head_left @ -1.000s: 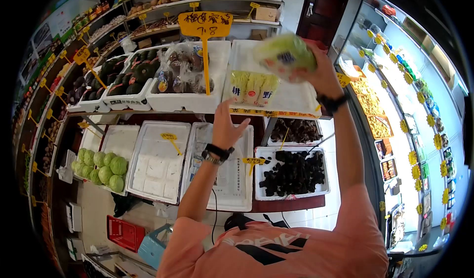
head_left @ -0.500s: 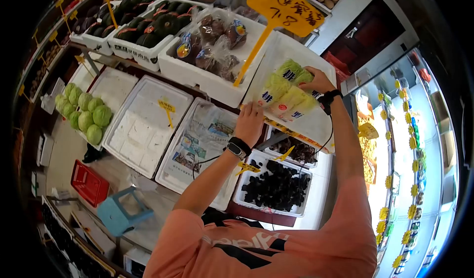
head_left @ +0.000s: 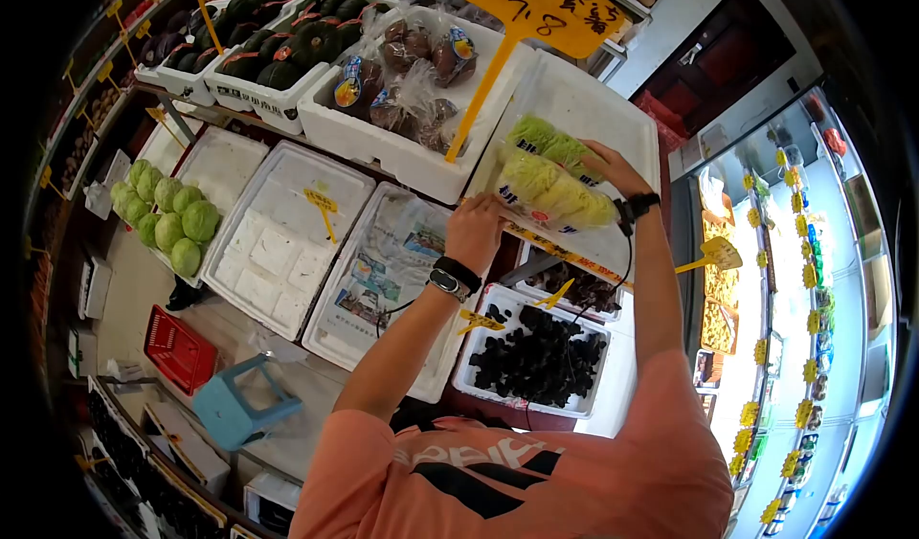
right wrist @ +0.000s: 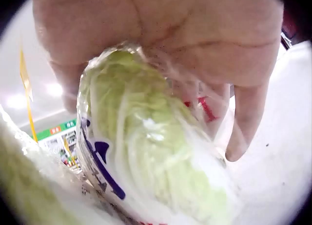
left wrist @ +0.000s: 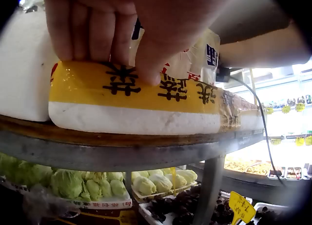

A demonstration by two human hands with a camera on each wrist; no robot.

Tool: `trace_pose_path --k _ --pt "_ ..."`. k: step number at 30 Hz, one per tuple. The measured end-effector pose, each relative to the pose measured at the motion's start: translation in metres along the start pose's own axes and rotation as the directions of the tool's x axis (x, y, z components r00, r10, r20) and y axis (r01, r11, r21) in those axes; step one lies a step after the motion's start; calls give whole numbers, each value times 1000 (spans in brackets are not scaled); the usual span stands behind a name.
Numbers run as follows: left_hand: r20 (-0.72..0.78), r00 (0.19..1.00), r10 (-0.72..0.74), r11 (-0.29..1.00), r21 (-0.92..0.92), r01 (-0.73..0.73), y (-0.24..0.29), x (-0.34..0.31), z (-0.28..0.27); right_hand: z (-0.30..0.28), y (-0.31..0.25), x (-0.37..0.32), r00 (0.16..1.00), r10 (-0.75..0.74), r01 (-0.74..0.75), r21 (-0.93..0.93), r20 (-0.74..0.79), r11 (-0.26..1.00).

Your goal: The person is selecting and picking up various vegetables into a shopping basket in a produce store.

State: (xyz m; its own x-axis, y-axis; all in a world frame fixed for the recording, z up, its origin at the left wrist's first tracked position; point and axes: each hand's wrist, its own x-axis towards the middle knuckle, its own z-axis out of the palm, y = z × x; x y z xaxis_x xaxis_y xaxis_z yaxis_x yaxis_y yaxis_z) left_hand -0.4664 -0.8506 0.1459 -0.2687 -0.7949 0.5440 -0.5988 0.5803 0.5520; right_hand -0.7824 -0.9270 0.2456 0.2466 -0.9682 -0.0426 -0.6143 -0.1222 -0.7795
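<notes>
Bagged napa cabbages lie in a white foam box (head_left: 598, 94) on the upper shelf, a pale yellow-green one (head_left: 563, 192) in front and a greener one (head_left: 544, 140) behind it. My right hand (head_left: 620, 166) grips the rear cabbage at its right end. In the right wrist view the palm covers the top of this wrapped cabbage (right wrist: 146, 132), fingers down one side. My left hand (head_left: 473, 235) holds the near rim of the box. The left wrist view has its thumb on the yellow printed tape (left wrist: 87, 86) and the other fingers over the rim.
A foam box of bagged dark round produce (head_left: 402, 60) and a large yellow price sign (head_left: 536, 8) stand to the left. Below are a tray of black fungus (head_left: 541, 357) and light green cabbages (head_left: 163, 209). A dark cable (head_left: 627, 261) hangs by my right wrist.
My right hand has lowered a bagged napa cabbage from the air into the foam box, behind the other. My left hand has come to the box's rim. The head view has turned.
</notes>
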Motion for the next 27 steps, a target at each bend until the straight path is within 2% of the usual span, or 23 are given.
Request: trace_pose_path --k 1,2,3,5,7,9,10,13,14,17,20,23,27 --pt "-4 1000 -12 1000 -13 12 1 1 -1 5 5 -10 999 -15 17 45 -39 999" --pt "7 1000 -16 1000 -21 16 0 1 -1 16 12 -24 984 164 -133 330 -67 935" --pt "17 1000 -21 999 -29 21 -1 2 0 23 24 -34 977 165 -98 398 -136 912" --pt "31 999 -43 998 -47 44 0 4 -4 36 47 -52 978 126 -36 461 -165 887" --pt "48 996 -76 995 -67 79 8 8 -16 49 48 -67 975 150 -46 517 -161 855" --pt "85 989 -124 992 -27 127 7 11 -15 56 31 -96 957 211 -112 418 -199 901" --pt "101 984 -147 989 -8 149 7 12 -13 58 26 -107 957 126 -97 121 -261 988" --pt "-10 996 -90 996 -9 90 7 11 -8 67 28 -135 991 56 -51 40 -125 998" --pt "4 992 -128 992 -6 128 6 12 -7 78 31 -134 983 43 -28 88 -176 996" --pt "32 977 -209 978 -11 209 11 17 -9 105 6 -121 947 202 -201 30 -249 979" --pt "6 972 -235 971 -41 235 23 18 -17 123 -18 -101 866 245 -223 102 -436 969" --pt "-44 977 -208 978 -41 207 26 16 -15 125 -25 -94 859 195 -151 129 -473 980" --pt "-56 989 -138 990 19 140 16 11 -2 113 -36 -87 840 375 -386 53 -392 921"
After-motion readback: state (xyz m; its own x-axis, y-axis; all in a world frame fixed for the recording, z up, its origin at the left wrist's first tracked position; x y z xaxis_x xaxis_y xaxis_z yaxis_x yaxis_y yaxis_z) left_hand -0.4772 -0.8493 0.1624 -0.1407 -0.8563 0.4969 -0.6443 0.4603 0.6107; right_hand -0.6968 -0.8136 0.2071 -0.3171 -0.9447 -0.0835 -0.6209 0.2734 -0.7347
